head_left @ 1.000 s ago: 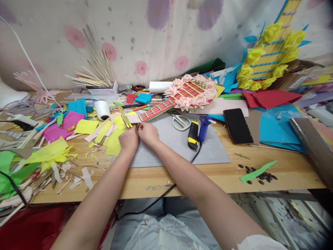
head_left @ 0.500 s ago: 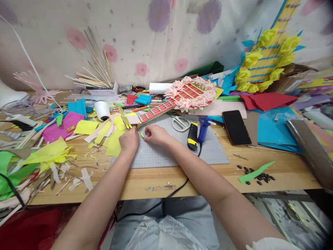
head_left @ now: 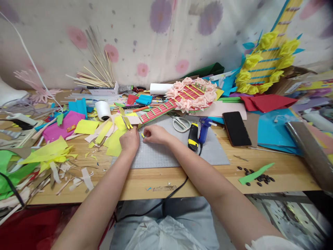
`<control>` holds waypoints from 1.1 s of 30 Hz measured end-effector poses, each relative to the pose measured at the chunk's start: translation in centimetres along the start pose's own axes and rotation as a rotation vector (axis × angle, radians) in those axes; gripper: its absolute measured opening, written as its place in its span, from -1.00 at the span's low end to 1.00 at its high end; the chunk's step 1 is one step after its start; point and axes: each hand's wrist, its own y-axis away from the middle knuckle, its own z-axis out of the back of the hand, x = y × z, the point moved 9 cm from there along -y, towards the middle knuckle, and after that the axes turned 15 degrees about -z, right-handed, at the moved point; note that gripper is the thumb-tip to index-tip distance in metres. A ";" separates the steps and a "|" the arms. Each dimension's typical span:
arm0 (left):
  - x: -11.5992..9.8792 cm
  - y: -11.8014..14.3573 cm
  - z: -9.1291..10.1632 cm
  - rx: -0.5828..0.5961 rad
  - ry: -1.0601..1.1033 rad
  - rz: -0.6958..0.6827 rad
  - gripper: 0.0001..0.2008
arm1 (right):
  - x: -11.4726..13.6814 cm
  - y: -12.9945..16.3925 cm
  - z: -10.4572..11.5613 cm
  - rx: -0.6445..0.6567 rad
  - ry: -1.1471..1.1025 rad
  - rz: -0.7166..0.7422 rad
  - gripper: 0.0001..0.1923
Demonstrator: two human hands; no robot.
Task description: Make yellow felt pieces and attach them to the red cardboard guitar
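With the right hand (head_left: 153,133) pinching a tiny yellow strip (head_left: 142,135) over the grey mat (head_left: 166,152) and the left hand (head_left: 130,140) curled closed beside it, seemingly empty, the strip could slip into the paper scraps (head_left: 109,137) and be lost.

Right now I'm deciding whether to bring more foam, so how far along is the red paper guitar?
Body looks done: the red guitar carries pink flowers, yellow strings and green frets. In hand: the right hand pinches a small yellow piece on the grey mat, while the left hand rests at the headstock. Left, probably: headstock trimming. The glue gun lies unused.
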 end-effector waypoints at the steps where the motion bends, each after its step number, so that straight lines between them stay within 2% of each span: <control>1: 0.0 0.0 0.0 -0.002 0.003 -0.003 -0.64 | -0.1 -0.1 0.0 -0.007 0.004 -0.015 -0.78; 10: 0.0 -0.1 0.0 -0.015 -0.009 -0.016 -0.64 | -0.1 -2.2 0.1 -0.147 0.048 -0.133 -0.78; 16: 0.1 -0.1 -0.1 -0.006 -0.004 0.002 -0.65 | -0.1 -2.9 0.0 -0.156 0.068 -0.154 -0.76; 21: 0.5 -0.1 0.3 -0.025 0.012 0.023 -0.67 | -0.7 -2.2 0.6 -0.134 0.039 -0.132 -0.72; 26: 1.0 -0.3 1.6 -0.039 0.012 0.050 -0.67 | -3.5 -0.8 2.2 -0.161 0.035 -0.182 -0.82; 30: 0.9 -1.7 3.8 -0.023 0.001 0.021 -0.68 | -5.9 0.2 3.4 -0.190 0.054 -0.238 -0.86; 33: 1.2 -3.2 5.4 0.008 -0.012 0.008 -0.69 | -6.5 0.2 3.8 -0.202 0.053 -0.270 -0.85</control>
